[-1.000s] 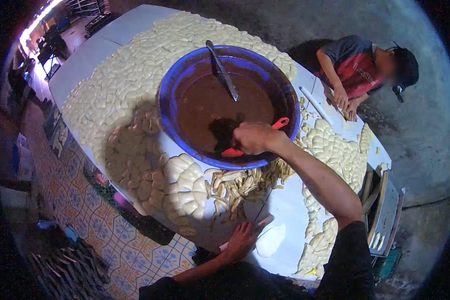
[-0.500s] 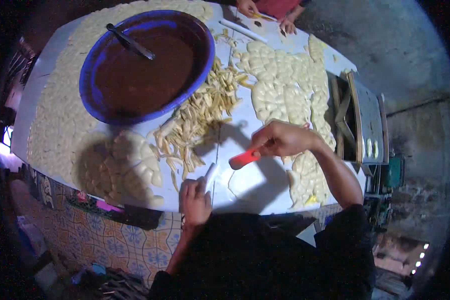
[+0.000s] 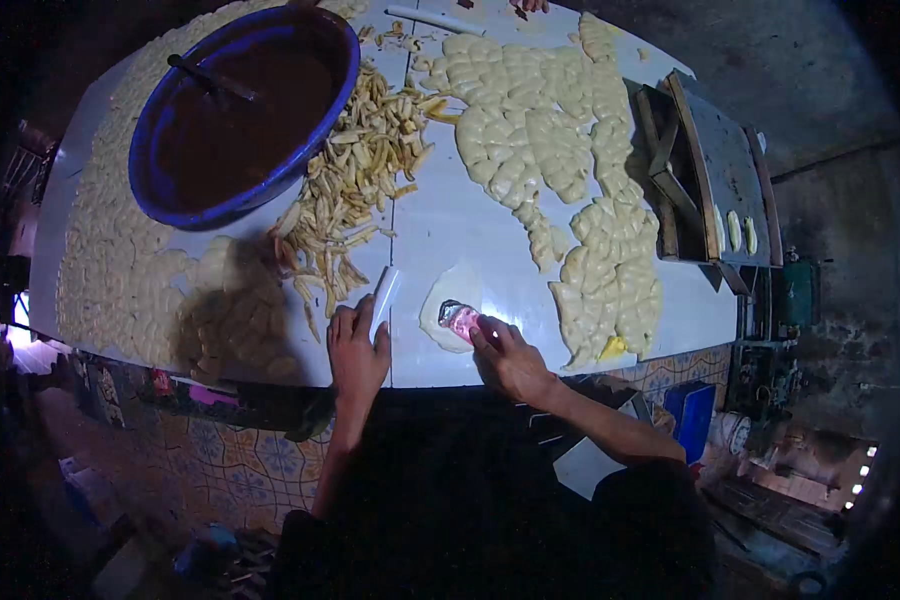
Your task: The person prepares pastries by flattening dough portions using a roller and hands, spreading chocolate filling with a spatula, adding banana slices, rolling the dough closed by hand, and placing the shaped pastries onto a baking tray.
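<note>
My right hand (image 3: 514, 362) is closed around a short pink-red tool (image 3: 463, 322) with a dark, shiny end; its exact kind is not clear. That end lies over a thin, flattened round of dough (image 3: 438, 332) on the white table, near its front edge. To the left, my left hand (image 3: 358, 352) grips a slim white rolling rod (image 3: 386, 298), which stands out past the fingers and slants away from me. Just beyond that hand, a heap of peeled, sliced banana pieces (image 3: 342, 190) spreads across the tabletop.
A large blue basin (image 3: 142, 190) of brown liquid, with a dark-handled utensil (image 3: 210, 78) in it, stands at the far left. Dough lumps (image 3: 515, 125) cover both sides. Trays (image 3: 715, 170) sit at right. Another white rod (image 3: 435, 20) and a co-worker's hand (image 3: 530, 6) are at the far edge.
My right hand has come down and nearer with the pink-red tool, onto the flattened dough. My left hand keeps the white rolling rod. The view has shifted, and the co-worker is mostly out of it.
</note>
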`<state>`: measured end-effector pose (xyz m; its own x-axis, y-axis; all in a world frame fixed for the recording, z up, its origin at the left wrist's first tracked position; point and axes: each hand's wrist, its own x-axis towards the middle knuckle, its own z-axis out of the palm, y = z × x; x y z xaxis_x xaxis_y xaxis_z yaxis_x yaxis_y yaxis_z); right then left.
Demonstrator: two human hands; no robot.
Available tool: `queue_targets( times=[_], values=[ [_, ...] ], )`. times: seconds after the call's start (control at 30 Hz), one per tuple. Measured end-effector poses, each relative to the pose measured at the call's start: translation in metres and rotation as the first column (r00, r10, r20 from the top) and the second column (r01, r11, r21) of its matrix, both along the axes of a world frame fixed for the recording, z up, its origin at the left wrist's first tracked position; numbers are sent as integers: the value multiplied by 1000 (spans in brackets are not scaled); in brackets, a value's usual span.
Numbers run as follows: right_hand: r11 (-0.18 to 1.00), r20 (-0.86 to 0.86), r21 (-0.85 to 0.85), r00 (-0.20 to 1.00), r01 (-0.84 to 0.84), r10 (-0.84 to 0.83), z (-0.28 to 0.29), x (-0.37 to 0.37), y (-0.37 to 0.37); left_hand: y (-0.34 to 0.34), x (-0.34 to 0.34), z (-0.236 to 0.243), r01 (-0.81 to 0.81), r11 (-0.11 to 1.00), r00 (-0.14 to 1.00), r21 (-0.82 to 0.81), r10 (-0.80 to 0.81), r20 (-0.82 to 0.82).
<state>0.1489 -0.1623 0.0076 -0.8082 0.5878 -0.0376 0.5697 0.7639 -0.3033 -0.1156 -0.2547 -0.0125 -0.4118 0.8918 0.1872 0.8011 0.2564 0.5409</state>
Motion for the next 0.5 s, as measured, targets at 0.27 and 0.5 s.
queue_targets(
  times=[0.27,0.5],
  values=[
    [656,202,-692,953,302,-225,83,29,88,-9,-4,-2,-6,999,1000,-41,6,12],
    [886,-354,-397,851,239,-388,51,-99,111,-26,5,-3,5,1000,997,-22,-7,-73]
  ],
)
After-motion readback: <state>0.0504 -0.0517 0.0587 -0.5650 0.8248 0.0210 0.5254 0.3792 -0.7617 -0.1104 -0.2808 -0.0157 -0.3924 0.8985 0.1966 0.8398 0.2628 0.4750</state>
